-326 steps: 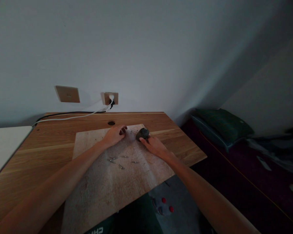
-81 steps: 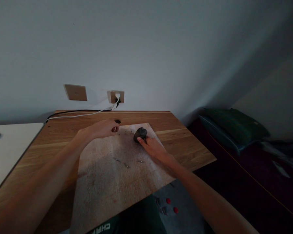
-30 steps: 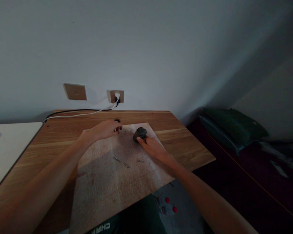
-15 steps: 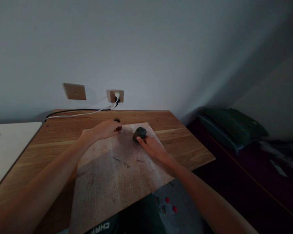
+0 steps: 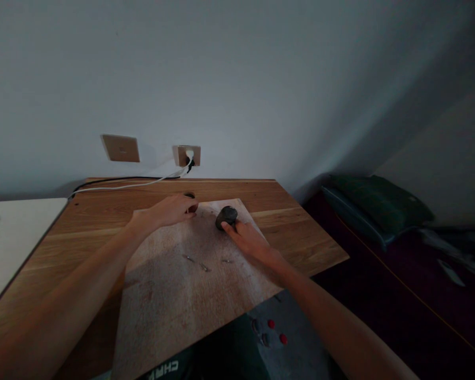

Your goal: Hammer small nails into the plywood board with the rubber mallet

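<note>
A pale wooden board (image 5: 174,301) lies on a brown wooden desk (image 5: 83,237) and sticks out over its near edge. My right hand (image 5: 250,241) rests on the board with its fingers closed on a dark rounded stone (image 5: 226,216). Over the board's far edge my left hand (image 5: 170,209) is curled in a pinch; what it holds is too small to make out. Three small nails (image 5: 204,266) lie loose on the board between my arms.
A round cable hole (image 5: 189,195) sits in the desk just behind my left hand. White and black cables (image 5: 122,185) run to a wall socket (image 5: 186,155). A white surface (image 5: 11,237) adjoins the desk at left. A dark cushion (image 5: 376,203) lies at right.
Since 10.9 s ago one nail fewer lies on the board, and my left hand has shifted to the board's far left corner. Over the last second nothing has visibly moved.
</note>
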Tool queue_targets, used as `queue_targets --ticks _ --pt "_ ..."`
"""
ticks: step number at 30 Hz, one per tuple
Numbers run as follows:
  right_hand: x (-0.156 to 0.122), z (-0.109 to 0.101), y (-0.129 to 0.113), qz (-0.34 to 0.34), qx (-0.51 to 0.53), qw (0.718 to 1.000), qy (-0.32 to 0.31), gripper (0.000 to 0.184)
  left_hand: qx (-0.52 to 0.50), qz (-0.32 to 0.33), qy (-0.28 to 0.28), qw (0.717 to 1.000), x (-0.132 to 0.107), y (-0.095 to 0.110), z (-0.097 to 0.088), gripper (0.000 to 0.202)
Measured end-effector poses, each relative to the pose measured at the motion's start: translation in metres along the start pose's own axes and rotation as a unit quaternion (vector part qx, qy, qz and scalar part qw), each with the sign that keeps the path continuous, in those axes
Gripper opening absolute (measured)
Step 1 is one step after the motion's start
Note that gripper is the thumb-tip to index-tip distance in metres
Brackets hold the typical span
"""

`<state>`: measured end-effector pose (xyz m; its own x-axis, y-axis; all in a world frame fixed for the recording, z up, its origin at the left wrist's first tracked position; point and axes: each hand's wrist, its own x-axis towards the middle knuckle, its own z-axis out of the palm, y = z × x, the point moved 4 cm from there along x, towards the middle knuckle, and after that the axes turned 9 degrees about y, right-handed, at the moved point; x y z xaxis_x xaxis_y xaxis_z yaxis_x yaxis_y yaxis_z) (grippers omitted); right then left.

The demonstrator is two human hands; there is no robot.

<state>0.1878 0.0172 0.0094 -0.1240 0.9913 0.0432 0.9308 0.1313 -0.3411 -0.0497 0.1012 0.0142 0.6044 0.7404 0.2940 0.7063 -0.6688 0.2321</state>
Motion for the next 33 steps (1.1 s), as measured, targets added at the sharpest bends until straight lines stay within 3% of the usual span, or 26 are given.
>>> queue_targets --ticks 17,33 --pt "-0.0006 0.0001 0.0004 -0.006 0.006 1.0 0.0 0.03 -0.034 -0.004 0.009 0.999 0.0027 0.0002 -0.003 0.011" --pt "-0.0011 -0.002 -0.0021 0.002 0.007 1.0 0.001 0.03 -0.086 -0.004 0.019 0.996 0.0048 -0.0071 0.0057 0.018"
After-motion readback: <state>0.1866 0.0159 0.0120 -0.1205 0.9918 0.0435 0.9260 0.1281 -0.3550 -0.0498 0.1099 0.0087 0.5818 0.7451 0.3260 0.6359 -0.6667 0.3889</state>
